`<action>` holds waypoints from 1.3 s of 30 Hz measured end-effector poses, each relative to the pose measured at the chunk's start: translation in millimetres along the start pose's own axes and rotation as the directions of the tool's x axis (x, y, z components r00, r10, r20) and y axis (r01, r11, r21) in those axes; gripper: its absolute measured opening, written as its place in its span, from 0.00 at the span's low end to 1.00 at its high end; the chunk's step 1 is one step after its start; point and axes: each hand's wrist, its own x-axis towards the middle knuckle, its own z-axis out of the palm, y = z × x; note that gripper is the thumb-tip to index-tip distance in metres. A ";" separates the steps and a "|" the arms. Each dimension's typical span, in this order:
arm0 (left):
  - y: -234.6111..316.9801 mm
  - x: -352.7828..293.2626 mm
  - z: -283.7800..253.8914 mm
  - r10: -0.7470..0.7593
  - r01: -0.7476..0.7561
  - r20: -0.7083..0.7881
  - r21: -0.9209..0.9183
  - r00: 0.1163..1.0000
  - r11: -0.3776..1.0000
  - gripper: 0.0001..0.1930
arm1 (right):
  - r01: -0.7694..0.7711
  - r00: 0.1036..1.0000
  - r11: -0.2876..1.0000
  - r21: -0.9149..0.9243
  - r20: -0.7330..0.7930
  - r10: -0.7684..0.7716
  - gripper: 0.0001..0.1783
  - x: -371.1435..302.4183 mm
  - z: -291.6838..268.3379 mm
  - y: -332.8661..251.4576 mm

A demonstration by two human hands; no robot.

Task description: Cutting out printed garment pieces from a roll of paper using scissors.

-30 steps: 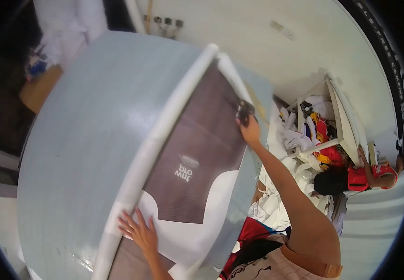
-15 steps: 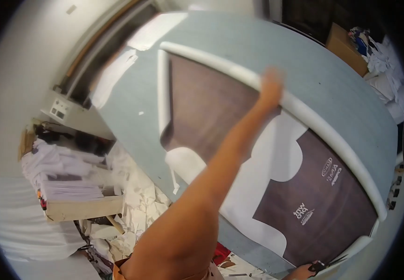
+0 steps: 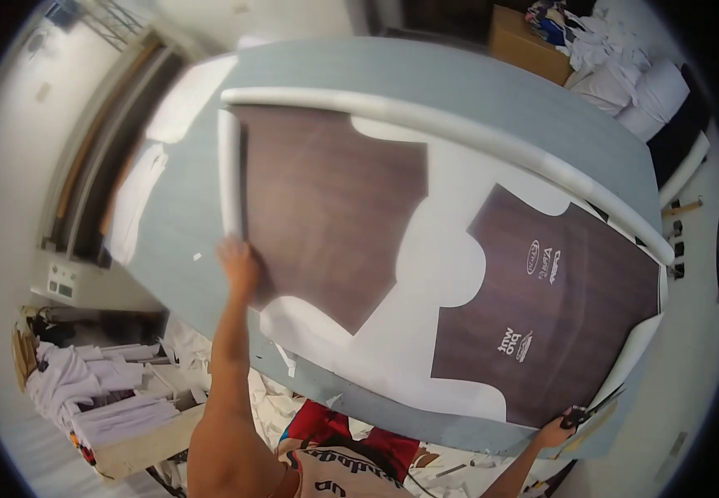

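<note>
Where paper curls, grey-blue cutting table (image 3: 492,75).

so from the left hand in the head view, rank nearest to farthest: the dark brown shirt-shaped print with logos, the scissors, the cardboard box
1. Dark brown shirt-shaped print with white logos: on the white sheet, to the right of the left hand.
2. Black-handled scissors: at the table's lower right edge, in the right hand.
3. Brown cardboard box: beyond the table's far edge, top of the picture.
</note>
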 end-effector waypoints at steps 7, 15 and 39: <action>-126.5 -20.0 -25.3 -0.264 0.231 0.187 0.180 0.946 0.956 0.30 | -0.036 0.996 0.999 -0.023 0.082 0.038 0.40 -26.6 -80.9 -11.8; -305.8 10.7 103.1 -0.301 0.306 0.058 -0.143 0.952 0.941 0.38 | 0.298 0.879 0.794 0.529 0.172 -0.445 0.11 -226.0 -184.5 -73.4; 4.5 -167.1 -57.0 0.858 -0.457 -0.016 -0.851 0.514 0.258 0.27 | -0.603 0.024 0.793 0.091 0.995 -0.096 0.15 -641.0 -347.0 -161.2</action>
